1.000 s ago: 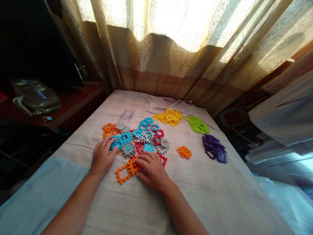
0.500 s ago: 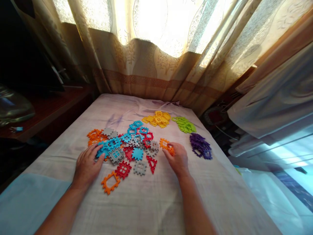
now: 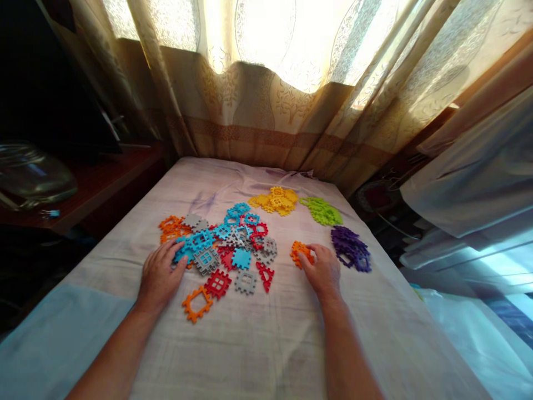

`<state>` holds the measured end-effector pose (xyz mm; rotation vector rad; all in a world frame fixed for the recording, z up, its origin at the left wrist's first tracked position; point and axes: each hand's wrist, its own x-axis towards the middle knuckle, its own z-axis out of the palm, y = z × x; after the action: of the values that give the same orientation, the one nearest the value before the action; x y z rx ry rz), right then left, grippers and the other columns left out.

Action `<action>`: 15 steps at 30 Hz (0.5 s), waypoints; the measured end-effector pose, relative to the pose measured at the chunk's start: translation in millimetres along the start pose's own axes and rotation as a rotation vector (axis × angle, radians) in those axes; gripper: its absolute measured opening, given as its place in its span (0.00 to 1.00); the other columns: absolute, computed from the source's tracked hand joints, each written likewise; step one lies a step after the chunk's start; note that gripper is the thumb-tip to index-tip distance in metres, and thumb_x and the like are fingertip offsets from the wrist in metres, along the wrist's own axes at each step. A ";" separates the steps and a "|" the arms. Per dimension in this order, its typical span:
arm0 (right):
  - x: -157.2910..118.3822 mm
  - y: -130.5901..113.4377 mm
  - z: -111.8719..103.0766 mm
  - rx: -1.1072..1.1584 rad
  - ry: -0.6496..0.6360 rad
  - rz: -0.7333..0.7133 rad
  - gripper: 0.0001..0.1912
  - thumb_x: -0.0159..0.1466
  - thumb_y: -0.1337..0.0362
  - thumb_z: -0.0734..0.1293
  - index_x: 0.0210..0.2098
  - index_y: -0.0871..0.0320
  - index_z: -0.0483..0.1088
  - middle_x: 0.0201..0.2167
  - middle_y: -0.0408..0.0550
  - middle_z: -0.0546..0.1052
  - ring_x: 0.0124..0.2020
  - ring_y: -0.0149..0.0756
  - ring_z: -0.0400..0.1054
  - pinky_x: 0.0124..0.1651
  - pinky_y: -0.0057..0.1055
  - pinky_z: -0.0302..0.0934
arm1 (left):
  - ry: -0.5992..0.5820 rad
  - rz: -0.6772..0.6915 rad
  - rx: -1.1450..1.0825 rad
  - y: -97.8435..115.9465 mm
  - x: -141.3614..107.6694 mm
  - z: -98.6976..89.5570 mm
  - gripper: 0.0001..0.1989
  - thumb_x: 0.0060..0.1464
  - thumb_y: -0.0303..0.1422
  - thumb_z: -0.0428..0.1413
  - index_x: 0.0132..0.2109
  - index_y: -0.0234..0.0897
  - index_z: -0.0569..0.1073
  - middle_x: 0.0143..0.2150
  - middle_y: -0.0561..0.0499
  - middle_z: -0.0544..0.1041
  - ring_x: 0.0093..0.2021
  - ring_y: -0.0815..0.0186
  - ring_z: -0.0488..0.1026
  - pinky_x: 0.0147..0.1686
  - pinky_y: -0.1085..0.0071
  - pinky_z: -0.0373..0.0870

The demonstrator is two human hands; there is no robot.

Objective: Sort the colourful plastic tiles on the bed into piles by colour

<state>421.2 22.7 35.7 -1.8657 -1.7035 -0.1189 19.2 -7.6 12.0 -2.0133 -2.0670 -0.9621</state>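
My right hand (image 3: 323, 269) pinches orange pieces (image 3: 300, 254) between thumb and fingers, low over the sheet to the right of a mixed pile. At the pile's left edge my left hand (image 3: 162, 275) rests with thumb and fingers apart, its fingertips touching blue pieces (image 3: 200, 240). The pile also has grey pieces (image 3: 207, 260), red pieces (image 3: 217, 284) and a blue square (image 3: 241, 258). An orange frame (image 3: 197, 304) lies nearest to me. A red triangle (image 3: 265, 276) is at the pile's right side. Orange pieces (image 3: 171, 228) lie behind my left hand.
Yellow pieces (image 3: 277, 200), lime green pieces (image 3: 321, 211) and purple pieces (image 3: 350, 249) form separate heaps at the back and right of the sheet (image 3: 250, 350). A glass jar (image 3: 37, 175) stands on a dark red table (image 3: 125, 178) at left. Curtains (image 3: 258, 111) hang behind.
My right hand has moved right, away from the pile, with the orange pieces in its fingers. The view has shifted slightly. My left hand has stayed by the blue pieces.
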 end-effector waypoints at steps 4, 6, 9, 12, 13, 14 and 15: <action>-4.7 -38.0 -1.6 0.204 0.084 -0.210 0.12 0.64 0.57 0.63 0.36 0.57 0.74 0.37 0.51 0.78 0.41 0.42 0.69 0.47 0.40 0.61 | -0.003 -0.010 0.002 3.3 -1.4 -0.9 0.22 0.59 0.42 0.46 0.53 0.36 0.73 0.57 0.39 0.74 0.58 0.51 0.70 0.58 0.52 0.64; -16.2 -70.6 -1.3 0.329 0.007 -0.330 0.09 0.64 0.60 0.64 0.36 0.56 0.74 0.35 0.49 0.79 0.39 0.39 0.70 0.46 0.37 0.62 | -0.007 -0.018 0.003 4.9 -2.1 -1.5 0.21 0.59 0.42 0.46 0.53 0.36 0.73 0.58 0.40 0.74 0.58 0.52 0.69 0.58 0.53 0.63; -42.7 -118.6 0.0 0.445 -0.215 -0.554 0.06 0.64 0.63 0.65 0.39 0.54 0.74 0.38 0.47 0.79 0.41 0.37 0.70 0.48 0.36 0.62 | -0.012 -0.037 0.001 6.9 -2.6 -2.5 0.21 0.59 0.41 0.47 0.53 0.38 0.73 0.58 0.41 0.73 0.59 0.53 0.69 0.59 0.54 0.62; -67.5 -148.0 2.6 0.465 -0.386 -0.750 0.13 0.63 0.61 0.67 0.47 0.53 0.73 0.48 0.48 0.78 0.51 0.41 0.67 0.56 0.40 0.59 | -0.015 -0.048 -0.002 8.5 -2.7 -3.3 0.20 0.59 0.40 0.47 0.53 0.39 0.73 0.58 0.43 0.74 0.59 0.55 0.69 0.59 0.56 0.62; -73.3 -153.2 3.7 0.449 -0.425 -0.789 0.16 0.63 0.60 0.68 0.51 0.52 0.71 0.53 0.48 0.76 0.56 0.43 0.64 0.58 0.43 0.56 | -0.016 -0.048 -0.003 9.1 -2.6 -3.5 0.20 0.59 0.40 0.47 0.53 0.39 0.73 0.58 0.43 0.74 0.59 0.55 0.69 0.59 0.56 0.62; -77.7 -156.8 4.7 0.429 -0.459 -0.815 0.20 0.62 0.58 0.68 0.54 0.51 0.69 0.56 0.48 0.73 0.60 0.45 0.60 0.61 0.45 0.54 | -0.017 -0.047 -0.003 9.7 -2.5 -3.7 0.19 0.59 0.40 0.47 0.53 0.39 0.73 0.58 0.44 0.74 0.59 0.55 0.69 0.60 0.56 0.62; -80.8 -159.4 5.6 0.412 -0.490 -0.834 0.23 0.62 0.56 0.68 0.56 0.50 0.67 0.59 0.47 0.71 0.64 0.47 0.56 0.63 0.48 0.50 | -0.018 -0.047 -0.002 10.2 -2.3 -4.0 0.19 0.59 0.40 0.47 0.53 0.39 0.73 0.59 0.44 0.73 0.59 0.55 0.69 0.60 0.56 0.61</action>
<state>257.3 -46.4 53.2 -0.8362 -2.5154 0.3624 27.6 -12.3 17.7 -1.9900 -2.1332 -0.9569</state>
